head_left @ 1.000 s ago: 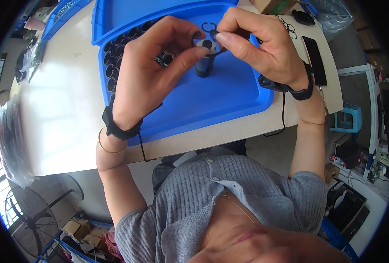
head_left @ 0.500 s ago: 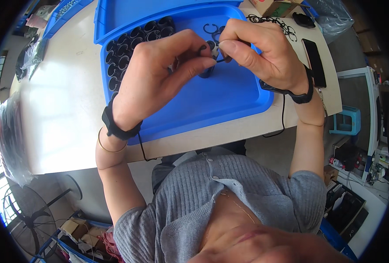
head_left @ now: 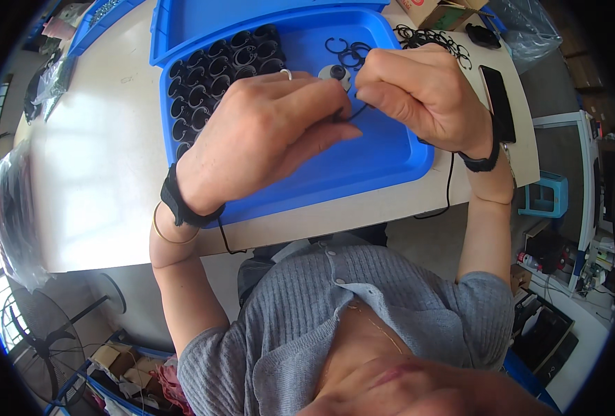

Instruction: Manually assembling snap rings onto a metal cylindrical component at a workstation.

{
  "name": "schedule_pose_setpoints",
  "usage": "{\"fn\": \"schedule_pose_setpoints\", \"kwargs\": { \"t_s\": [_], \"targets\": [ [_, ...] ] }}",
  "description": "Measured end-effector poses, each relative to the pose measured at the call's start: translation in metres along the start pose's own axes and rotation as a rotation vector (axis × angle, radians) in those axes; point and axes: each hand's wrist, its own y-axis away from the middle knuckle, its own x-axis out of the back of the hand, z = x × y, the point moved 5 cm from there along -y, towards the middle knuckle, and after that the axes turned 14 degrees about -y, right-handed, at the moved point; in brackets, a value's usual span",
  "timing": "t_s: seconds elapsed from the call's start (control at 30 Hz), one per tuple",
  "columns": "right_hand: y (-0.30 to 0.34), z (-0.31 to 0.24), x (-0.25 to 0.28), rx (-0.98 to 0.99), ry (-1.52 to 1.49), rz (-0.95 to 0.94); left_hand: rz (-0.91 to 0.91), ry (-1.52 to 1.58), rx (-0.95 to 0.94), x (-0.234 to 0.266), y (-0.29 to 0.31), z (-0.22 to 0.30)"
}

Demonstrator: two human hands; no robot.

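Observation:
A thin black snap ring (head_left: 360,111) shows in the gap between my two hands. My right hand (head_left: 422,93) is closed, pinching its end between thumb and bent fingers. Above the blue tray (head_left: 307,186), the fingers of my left hand (head_left: 269,128) curl toward the ring's other side, a dark bit between index finger and thumb; much of that grip is hidden. Just beyond the left fingers stands a pale round base with a black knob (head_left: 336,71). More open black snap rings (head_left: 352,52) lie in the tray behind it.
Rows of short black cylinders (head_left: 221,66) fill the tray's left part. On the table to the right are a pile of black rings (head_left: 436,41), a cardboard box (head_left: 439,12) and a dark phone (head_left: 496,102). Black cords run over the table's near edge.
My left hand has turned palm-down and shifted right and nearer to me, uncovering the knobbed base. The right hand has come slightly nearer, its fingers more tightly curled; the ring has moved with them.

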Motion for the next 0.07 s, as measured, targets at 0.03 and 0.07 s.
{"fn": "schedule_pose_setpoints", "kwargs": {
  "t_s": [0.03,0.07],
  "targets": [
    [0.0013,0.0012,-0.0004,-0.017,0.004,-0.028,0.000,-0.013,-0.015,0.0004,0.0002,0.0026],
    [0.0027,0.0025,-0.0004,-0.033,0.008,-0.057,0.003,-0.021,-0.029,0.0004,0.0002,0.0056]
  ]
}}
